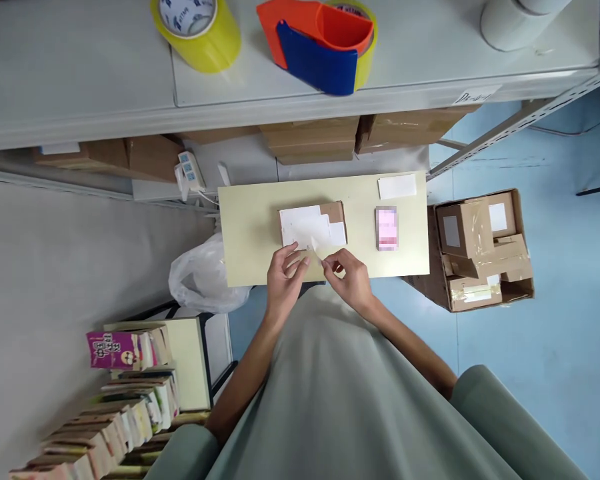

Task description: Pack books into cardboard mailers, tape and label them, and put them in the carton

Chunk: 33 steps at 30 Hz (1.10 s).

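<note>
A cardboard box with white paper labels on its top lies on the cream table, just beyond my hands. Between my hands is a thin, pale, partly see-through slip, its exact kind unclear. My right hand pinches the slip's right end between thumb and fingertips. At its left end, my left hand has thumb and fingers drawn together on the slip, close to the box's near edge. To the right of the box lie a pink pixelated card or pack and a white paper sheet.
Above the table runs a grey shelf with a yellow tape roll and an orange-and-blue tape dispenser. An open carton of boxes stands right. Left are a plastic bag and stacked books.
</note>
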Available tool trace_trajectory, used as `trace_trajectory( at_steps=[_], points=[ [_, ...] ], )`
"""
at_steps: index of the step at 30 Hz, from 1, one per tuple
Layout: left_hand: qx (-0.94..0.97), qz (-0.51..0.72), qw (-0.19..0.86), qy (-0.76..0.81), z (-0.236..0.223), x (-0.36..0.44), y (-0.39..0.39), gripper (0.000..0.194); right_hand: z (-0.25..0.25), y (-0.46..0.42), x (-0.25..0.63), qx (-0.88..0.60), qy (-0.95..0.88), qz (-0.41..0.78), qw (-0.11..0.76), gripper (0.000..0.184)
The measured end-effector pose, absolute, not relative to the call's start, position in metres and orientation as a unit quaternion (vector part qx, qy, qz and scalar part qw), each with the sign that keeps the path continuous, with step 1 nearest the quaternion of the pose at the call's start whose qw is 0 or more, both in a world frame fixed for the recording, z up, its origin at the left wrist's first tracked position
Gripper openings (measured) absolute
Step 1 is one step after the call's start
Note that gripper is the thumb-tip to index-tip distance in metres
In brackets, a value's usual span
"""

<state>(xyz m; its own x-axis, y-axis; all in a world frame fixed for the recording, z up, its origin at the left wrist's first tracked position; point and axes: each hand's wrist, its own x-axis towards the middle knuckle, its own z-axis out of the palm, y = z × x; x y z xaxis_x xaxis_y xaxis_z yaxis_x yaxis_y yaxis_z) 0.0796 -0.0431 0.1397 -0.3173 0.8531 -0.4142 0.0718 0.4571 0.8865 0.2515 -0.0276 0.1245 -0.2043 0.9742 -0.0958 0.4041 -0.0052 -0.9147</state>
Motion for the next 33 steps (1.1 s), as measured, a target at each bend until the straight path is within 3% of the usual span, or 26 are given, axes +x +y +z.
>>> trace_trajectory(
  at_steps=[9, 17, 24, 33],
  points=[
    [0.295, 0.384, 0.519, 0.704, 0.150, 0.099, -0.037, 0.040, 0.124, -0.018, 0.258, -0.483, -0.734, 0.381, 0.285, 0.020],
    [0.236, 0.422, 0.483, 0.730, 0.138, 0.096, -0.037, 0.040, 0.119, -0.026, 0.250, -0.462, -0.745, 0.434, 0.207, 0.019],
    [0.195, 0.438, 0.491, 0.727, 0.128, 0.061, -0.032, 0.047, 0.109, -0.012, 0.279, -0.574, -0.580, 0.495, 0.300, 0.034],
    [0.202, 0.438, 0.528, 0.699, 0.124, 0.052, -0.035, 0.050, 0.088, 0.002, 0.289, -0.627, -0.422, 0.593, 0.277, 0.039]
  ],
)
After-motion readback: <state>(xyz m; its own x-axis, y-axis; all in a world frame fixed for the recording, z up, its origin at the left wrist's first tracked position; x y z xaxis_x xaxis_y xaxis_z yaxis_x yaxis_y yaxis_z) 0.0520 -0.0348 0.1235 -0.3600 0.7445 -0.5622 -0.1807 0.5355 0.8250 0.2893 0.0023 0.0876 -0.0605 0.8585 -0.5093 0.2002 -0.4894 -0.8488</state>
